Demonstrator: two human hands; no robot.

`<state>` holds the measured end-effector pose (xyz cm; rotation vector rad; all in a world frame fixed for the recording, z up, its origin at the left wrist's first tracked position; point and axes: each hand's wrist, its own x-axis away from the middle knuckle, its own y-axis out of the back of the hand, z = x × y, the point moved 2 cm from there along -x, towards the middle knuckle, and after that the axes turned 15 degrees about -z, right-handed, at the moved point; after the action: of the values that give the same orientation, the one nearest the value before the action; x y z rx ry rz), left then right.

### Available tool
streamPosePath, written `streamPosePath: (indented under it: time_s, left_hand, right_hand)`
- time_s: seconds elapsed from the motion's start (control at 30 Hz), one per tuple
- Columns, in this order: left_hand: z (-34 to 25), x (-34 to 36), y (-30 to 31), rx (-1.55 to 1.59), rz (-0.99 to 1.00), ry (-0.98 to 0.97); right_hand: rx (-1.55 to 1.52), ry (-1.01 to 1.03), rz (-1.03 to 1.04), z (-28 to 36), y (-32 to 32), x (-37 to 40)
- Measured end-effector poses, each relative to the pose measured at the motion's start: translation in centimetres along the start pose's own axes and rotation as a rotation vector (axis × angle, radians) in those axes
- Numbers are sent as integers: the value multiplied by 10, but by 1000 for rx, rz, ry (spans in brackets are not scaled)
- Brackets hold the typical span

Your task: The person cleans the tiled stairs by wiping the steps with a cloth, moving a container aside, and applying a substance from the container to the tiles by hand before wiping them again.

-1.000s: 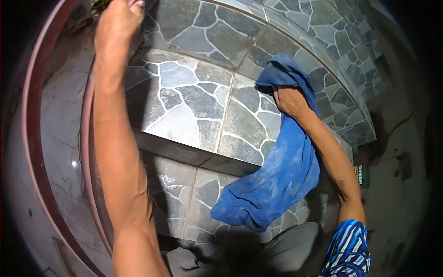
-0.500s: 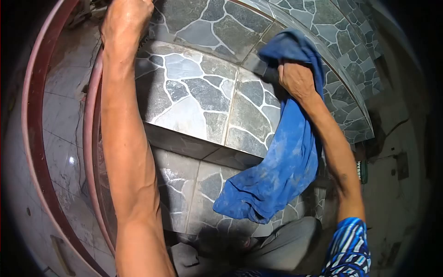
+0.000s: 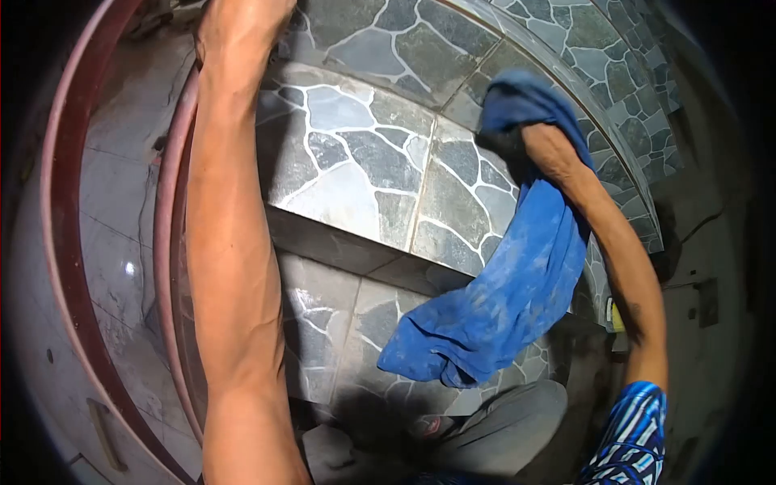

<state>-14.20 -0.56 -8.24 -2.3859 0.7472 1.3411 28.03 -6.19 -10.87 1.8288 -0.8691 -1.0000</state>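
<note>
My right hand (image 3: pixel 554 151) is closed around a bunched blue cloth (image 3: pixel 517 267) with pale dusty smudges. Part of the cloth wraps over the knuckles, while a long end hangs down past the step edge toward my knees. Beneath that hand lies a stone-patterned tiled step (image 3: pixel 347 153) with white joint lines. At the top edge, my left hand (image 3: pixel 246 28) appears closed over the reddish metal railing (image 3: pixel 167 210), which runs up to the wrist. Its fingertips are cut off by the frame.
Below is a lower tiled step (image 3: pixel 323 331), near my grey-trousered knee (image 3: pixel 517 420). More stone-patterned tiles (image 3: pixel 622 105) rise at upper right. A second curved red rail (image 3: pixel 61 186) borders the left, above pale floor tiles (image 3: pixel 113 267). A small can (image 3: pixel 616 315) stands partly behind my right forearm.
My right hand has shifted right and slightly down with the blue cloth. The whole view has also slid a little, moving the step and my left arm rightward.
</note>
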Motion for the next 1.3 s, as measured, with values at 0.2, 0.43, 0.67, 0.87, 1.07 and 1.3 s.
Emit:
streamPosePath:
  time_s: [0.2,0.43,0.67,0.87,1.07,1.3]
  left_hand:
    - [1,-7,-2,-38,-13,-35]
    - [0,-7,-2,-4,-69,-85]
    - [1,-4,0,-9,-60,-96]
    - [1,-1,2,3,-95,-116]
    - [6,4,-3,5,-167,-176]
    - [18,4,-14,-31,-190,-169]
  right_hand:
    - [297,264,-48,-3,3,4]
    - [279,355,-119,9,-20,0]
    - [567,434,-354,-14,-66,-17]
    - [300,202,-485,38,-18,-21]
    - [298,132,19,22,19,-41]
    - [-278,-37,-131,30,5,-42]
